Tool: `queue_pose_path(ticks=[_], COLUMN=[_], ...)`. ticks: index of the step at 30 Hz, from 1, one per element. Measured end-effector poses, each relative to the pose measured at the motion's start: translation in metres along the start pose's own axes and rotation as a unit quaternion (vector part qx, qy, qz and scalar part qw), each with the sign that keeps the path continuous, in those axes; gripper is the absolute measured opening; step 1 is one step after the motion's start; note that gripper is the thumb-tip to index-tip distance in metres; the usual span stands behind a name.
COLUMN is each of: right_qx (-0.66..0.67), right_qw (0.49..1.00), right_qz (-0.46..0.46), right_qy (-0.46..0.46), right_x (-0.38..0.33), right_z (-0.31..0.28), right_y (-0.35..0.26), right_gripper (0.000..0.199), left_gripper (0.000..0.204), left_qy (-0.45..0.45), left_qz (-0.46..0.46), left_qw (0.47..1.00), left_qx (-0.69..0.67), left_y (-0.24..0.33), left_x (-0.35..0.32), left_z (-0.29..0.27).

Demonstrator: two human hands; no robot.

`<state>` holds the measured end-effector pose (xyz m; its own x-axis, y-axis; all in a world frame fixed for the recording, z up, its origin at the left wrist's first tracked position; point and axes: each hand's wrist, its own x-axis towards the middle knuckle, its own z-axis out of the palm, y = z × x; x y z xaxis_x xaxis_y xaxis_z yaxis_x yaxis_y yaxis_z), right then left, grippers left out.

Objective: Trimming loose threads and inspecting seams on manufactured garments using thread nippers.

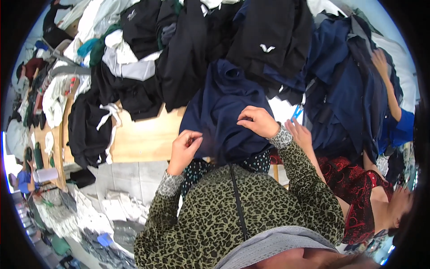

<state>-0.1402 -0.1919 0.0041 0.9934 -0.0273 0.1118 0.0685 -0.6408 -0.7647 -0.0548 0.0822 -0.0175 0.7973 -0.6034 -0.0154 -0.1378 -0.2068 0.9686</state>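
We have 1 navy garment [224,103] lying before us on the wooden table [145,139], reaching toward our lap. Over it, our left hand [184,150] and right hand [260,122] have bent fingers; we cannot tell whether either pinches cloth. Black garments [186,56] lie beyond; rightward, 1 co-worker's hand [302,135] is beside a blue tool [296,113].

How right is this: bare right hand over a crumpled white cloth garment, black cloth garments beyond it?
Only the colour is wrong: the head view shows a crumpled navy-blue cloth garment, not white. The bare right hand is over it, and black cloth garments lie beyond it.
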Motion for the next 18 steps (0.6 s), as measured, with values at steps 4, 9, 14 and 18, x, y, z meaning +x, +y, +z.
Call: queue_pose_path(ticks=[4,9,14,18], right_qx=[0.062,0.267,0.329,0.457], right_qw=[0.991,0.870,0.771,0.655], right_qz=[0.111,0.408,0.539,0.601], right_qy=[0.041,-0.067,-0.083,-0.040], right_x=[-0.024,-0.096,-0.163,-0.163], right_z=[0.011,0.039,0.105,0.115], right_y=[-0.020,-0.013,0.027,0.037], right_gripper=[0.019,0.029,0.055,0.069], left_gripper=[0.019,0.048,0.028,0.011], left_qy=[-0.038,-0.089,-0.101,-0.099], left_qz=[-0.088,-0.034,-0.133,-0.283], left_qw=[0.995,0.983,0.984,0.913], left_qx=[0.010,0.156,0.068,-0.275], left_y=[-0.007,-0.022,-0.064,-0.014], left_x=[-0.011,-0.024,-0.021,-0.005], left_z=[0.012,0.044,0.069,0.058])
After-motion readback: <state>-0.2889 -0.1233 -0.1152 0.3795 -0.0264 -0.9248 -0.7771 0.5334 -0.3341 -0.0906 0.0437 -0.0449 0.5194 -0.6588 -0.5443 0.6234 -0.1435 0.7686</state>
